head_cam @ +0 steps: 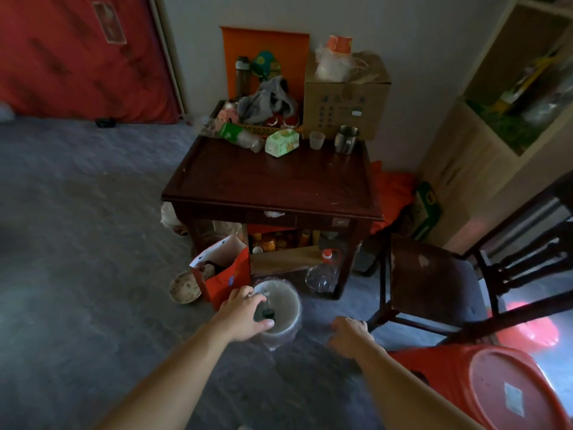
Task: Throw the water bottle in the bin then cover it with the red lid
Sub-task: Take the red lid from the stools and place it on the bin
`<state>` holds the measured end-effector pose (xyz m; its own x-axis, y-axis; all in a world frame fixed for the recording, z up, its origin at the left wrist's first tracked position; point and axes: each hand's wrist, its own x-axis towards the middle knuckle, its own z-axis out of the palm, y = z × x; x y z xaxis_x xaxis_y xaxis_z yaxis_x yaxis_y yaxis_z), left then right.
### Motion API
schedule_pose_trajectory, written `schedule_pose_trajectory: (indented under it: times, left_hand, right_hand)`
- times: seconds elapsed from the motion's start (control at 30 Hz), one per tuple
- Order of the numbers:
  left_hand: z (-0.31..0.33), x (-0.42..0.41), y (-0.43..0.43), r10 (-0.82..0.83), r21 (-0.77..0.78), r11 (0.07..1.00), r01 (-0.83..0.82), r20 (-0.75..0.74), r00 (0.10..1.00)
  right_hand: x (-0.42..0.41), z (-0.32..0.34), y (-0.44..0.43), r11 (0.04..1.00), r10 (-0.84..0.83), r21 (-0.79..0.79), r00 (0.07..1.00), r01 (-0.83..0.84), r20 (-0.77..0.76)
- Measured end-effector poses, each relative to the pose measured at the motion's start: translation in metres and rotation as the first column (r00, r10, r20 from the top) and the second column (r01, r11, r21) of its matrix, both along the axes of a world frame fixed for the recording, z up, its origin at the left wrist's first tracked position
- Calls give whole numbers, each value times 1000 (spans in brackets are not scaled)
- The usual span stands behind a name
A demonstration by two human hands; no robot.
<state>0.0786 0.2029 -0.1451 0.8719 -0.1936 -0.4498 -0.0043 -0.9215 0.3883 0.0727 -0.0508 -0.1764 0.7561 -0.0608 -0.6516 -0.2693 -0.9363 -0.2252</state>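
A pale round bin point(290, 305) stands on the floor in front of the table. My left hand point(242, 315) reaches over its left rim, thumb and fingers curved around a clear water bottle with a dark green cap point(268, 313) that sits inside the bin's mouth. My right hand point(350, 335) hovers over the floor to the right of the bin, fingers loosely bent and holding nothing. A round red lid-like thing point(527, 330) lies on the floor behind the chair legs, partly hidden.
A dark wooden table point(279, 184) holds clutter, a green-labelled bottle point(238, 135) and a cardboard box point(347, 103). A red paper bag point(226, 274) stands left of the bin. A dark chair point(434, 274) is on the right and a red plastic tub point(496, 389) at bottom right.
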Motion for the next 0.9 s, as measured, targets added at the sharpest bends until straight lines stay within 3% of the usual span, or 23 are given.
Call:
schedule_pose_trajectory:
  times: [0.13, 0.43, 0.63, 0.9]
  left_hand:
    - [4, -12, -54, 40, -21, 999, -40, 2, 999]
    - [-1, -42, -156, 87, 14, 996, -87, 25, 996]
    - [-6, -56, -177, 67, 13, 998, -67, -14, 998]
    - [-17, -65, -183, 51, -25, 998, -52, -34, 998]
  right_hand:
    - [-6, 4, -57, 998, 66, 22, 998, -66, 24]
    - [-32, -15, -163, 999, 48, 7, 998, -48, -28]
    - [-43, -34, -186, 1000, -5, 2, 998, 5, -58]
    - [-72, -39, -187, 998, 65, 0, 991, -66, -113]
